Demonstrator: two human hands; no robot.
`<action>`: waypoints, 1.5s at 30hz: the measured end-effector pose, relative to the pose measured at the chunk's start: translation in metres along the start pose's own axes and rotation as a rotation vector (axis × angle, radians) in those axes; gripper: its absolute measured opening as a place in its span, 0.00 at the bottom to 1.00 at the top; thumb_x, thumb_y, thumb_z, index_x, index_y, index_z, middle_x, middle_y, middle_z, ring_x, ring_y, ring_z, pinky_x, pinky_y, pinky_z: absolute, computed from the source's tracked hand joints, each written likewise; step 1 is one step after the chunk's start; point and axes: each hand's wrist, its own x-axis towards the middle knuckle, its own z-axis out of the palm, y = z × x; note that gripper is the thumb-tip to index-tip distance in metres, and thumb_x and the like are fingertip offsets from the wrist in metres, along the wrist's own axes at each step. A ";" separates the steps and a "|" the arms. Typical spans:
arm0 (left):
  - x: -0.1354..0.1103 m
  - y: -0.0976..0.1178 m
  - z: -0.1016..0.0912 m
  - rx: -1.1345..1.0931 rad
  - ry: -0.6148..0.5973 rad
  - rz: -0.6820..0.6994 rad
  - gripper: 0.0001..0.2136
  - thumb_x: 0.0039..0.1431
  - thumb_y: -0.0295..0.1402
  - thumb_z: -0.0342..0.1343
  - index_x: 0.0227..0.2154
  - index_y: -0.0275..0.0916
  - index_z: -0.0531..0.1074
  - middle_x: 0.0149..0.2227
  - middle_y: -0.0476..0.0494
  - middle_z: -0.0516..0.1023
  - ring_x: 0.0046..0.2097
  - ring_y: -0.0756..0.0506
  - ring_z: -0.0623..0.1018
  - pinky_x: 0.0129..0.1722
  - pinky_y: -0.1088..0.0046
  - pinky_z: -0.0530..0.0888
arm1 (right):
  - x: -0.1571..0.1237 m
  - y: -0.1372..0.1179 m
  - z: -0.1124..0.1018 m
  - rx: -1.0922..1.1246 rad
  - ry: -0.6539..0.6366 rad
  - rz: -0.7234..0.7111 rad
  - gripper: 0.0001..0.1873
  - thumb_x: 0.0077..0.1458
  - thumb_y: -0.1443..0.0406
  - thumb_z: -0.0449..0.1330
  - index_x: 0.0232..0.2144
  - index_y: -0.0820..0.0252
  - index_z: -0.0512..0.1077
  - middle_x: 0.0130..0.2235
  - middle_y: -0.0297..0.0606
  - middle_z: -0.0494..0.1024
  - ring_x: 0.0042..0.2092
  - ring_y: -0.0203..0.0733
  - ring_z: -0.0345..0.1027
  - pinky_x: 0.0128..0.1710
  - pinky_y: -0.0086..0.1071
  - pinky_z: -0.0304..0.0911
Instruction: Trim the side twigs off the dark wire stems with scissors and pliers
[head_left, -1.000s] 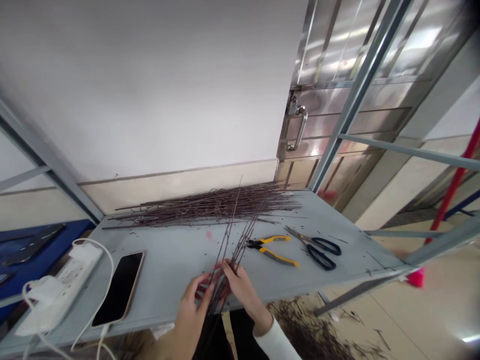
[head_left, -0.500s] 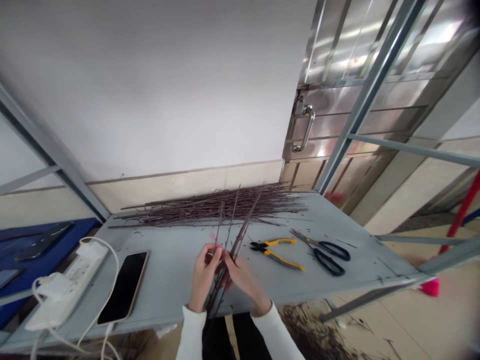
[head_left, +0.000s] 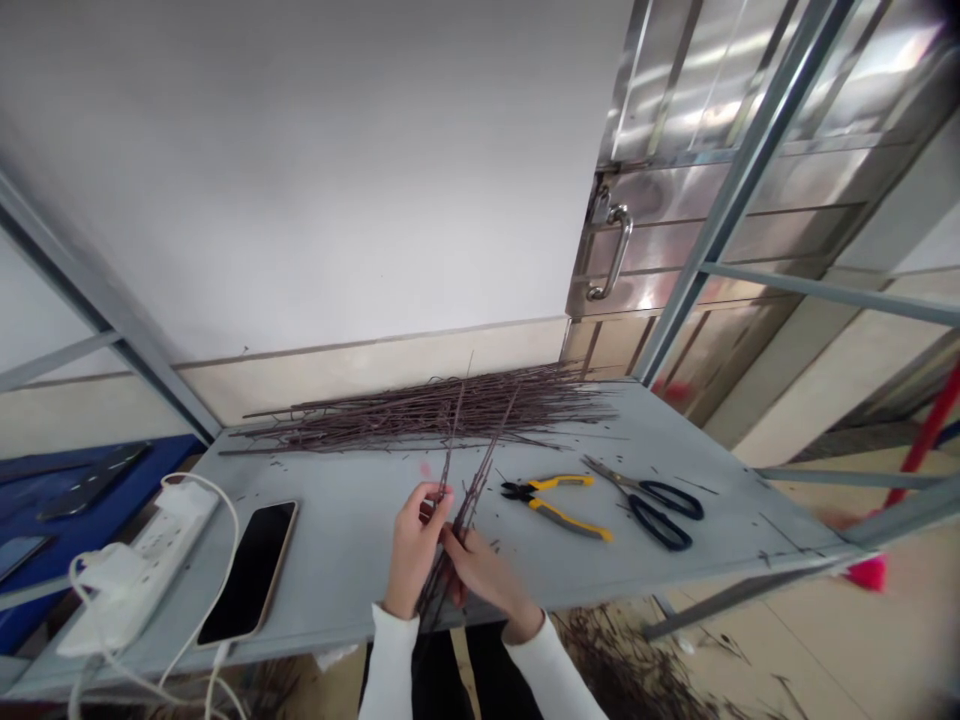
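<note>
My left hand (head_left: 415, 548) and my right hand (head_left: 480, 572) are closed together on a small bunch of thin dark stems (head_left: 469, 470) that point up and away from me over the grey table (head_left: 352, 540). The left fingers pinch one stem near its middle. The right hand grips the bunch lower down, close to the table's front edge. A long pile of the same dark stems (head_left: 420, 412) lies along the far side of the table.
Yellow-handled pliers (head_left: 555, 500) and black-handled scissors (head_left: 649, 497) lie right of my hands. A dark phone (head_left: 250, 570) and a white power strip (head_left: 131, 585) with cables lie at the left. Stem cuttings litter the floor (head_left: 637, 670). A steel door (head_left: 675, 200) stands behind.
My hands have moved slightly up and together on the bunch. The left fingers have closed on one stem, and the stems have drawn closer into a tighter bundle.
</note>
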 end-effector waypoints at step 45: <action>0.010 0.033 -0.020 -0.099 0.047 0.083 0.22 0.57 0.37 0.54 0.53 0.40 0.59 0.37 0.44 0.75 0.37 0.46 0.76 0.39 0.68 0.73 | 0.018 -0.057 -0.018 0.209 0.097 -0.296 0.18 0.44 0.53 0.63 0.28 0.62 0.70 0.25 0.31 0.73 0.25 0.37 0.72 0.28 0.33 0.72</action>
